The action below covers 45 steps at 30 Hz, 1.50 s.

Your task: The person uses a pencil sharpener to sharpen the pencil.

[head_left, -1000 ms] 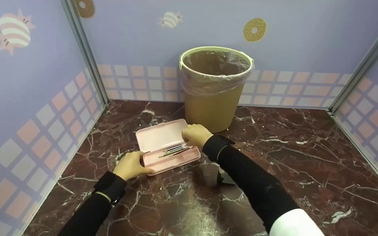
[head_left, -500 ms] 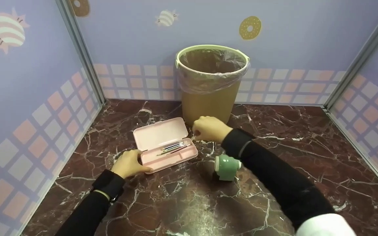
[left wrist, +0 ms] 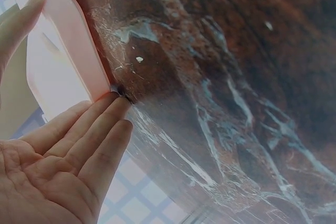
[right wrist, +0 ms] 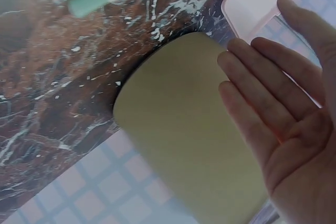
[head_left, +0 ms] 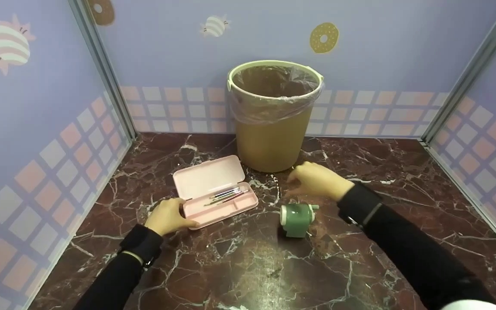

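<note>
An open pink pencil case (head_left: 213, 217) lies on the marble tabletop with its lid tipped back. Several pencils or pens (head_left: 227, 196) lie in its long compartment; their exact kind is too small to tell. My left hand (head_left: 167, 216) holds the case's left end between thumb and fingers, and in the left wrist view the fingertips (left wrist: 119, 100) meet the pink wall. My right hand (head_left: 319, 181) hovers empty above the table, right of the case, its fingers extended in the right wrist view. Just below it stands a green crank pencil sharpener (head_left: 297, 220).
Behind the case stands a tall yellowish bin (head_left: 269, 142) lined with a clear plastic bag. Patterned panels (head_left: 179, 51) enclose the table at the back and both sides. Small pale specks (head_left: 278, 187) lie near the bin's base.
My right hand has moved from above the case's right end rightward, away from it. The green sharpener, hidden behind the arm before, has come into sight. My left hand has stayed at the case.
</note>
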Each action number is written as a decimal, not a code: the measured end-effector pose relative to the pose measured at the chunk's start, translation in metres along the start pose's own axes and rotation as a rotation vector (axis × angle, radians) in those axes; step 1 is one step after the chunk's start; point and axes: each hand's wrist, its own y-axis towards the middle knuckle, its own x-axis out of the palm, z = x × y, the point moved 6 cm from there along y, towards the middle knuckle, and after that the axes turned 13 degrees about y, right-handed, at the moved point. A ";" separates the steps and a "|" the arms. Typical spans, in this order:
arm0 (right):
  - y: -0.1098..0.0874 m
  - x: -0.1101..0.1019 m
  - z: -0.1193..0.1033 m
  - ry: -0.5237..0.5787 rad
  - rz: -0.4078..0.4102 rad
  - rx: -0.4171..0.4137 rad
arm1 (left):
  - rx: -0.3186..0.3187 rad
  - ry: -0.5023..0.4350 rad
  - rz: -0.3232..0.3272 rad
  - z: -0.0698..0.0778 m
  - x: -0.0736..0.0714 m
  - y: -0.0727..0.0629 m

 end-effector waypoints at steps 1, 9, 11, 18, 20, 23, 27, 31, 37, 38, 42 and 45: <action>-0.005 0.001 0.002 0.001 0.001 0.009 | -0.002 0.001 -0.002 0.000 0.001 0.000; -0.036 0.016 0.008 0.029 0.013 -0.042 | -0.014 0.006 -0.002 -0.002 0.002 -0.001; -0.042 0.019 0.008 0.026 0.016 -0.054 | -0.010 0.005 0.003 -0.002 0.002 -0.002; -0.053 0.029 0.015 0.010 0.020 -0.037 | 0.000 0.011 -0.006 0.000 0.001 -0.002; -0.055 0.031 0.017 0.021 0.016 -0.025 | 0.003 0.009 -0.007 0.000 0.000 -0.002; -0.056 0.035 0.018 0.037 0.009 -0.018 | 0.005 0.007 -0.012 0.000 0.000 -0.001; -0.057 0.039 0.020 0.068 0.011 0.000 | 0.011 0.017 -0.017 0.001 0.000 0.000; -0.058 0.041 0.022 0.080 0.022 0.006 | 0.010 0.036 -0.023 0.002 0.000 0.001; -0.058 0.042 0.023 0.101 0.035 -0.022 | 0.022 0.071 -0.051 0.006 -0.002 0.001; -0.058 0.043 0.023 0.105 0.037 -0.021 | 0.025 0.077 -0.055 0.007 -0.003 0.001; -0.058 0.043 0.024 0.109 0.044 -0.023 | 0.029 0.115 -0.029 0.015 -0.011 -0.002; -0.058 0.042 0.025 0.108 0.049 -0.014 | 0.041 0.148 0.014 0.028 -0.018 -0.004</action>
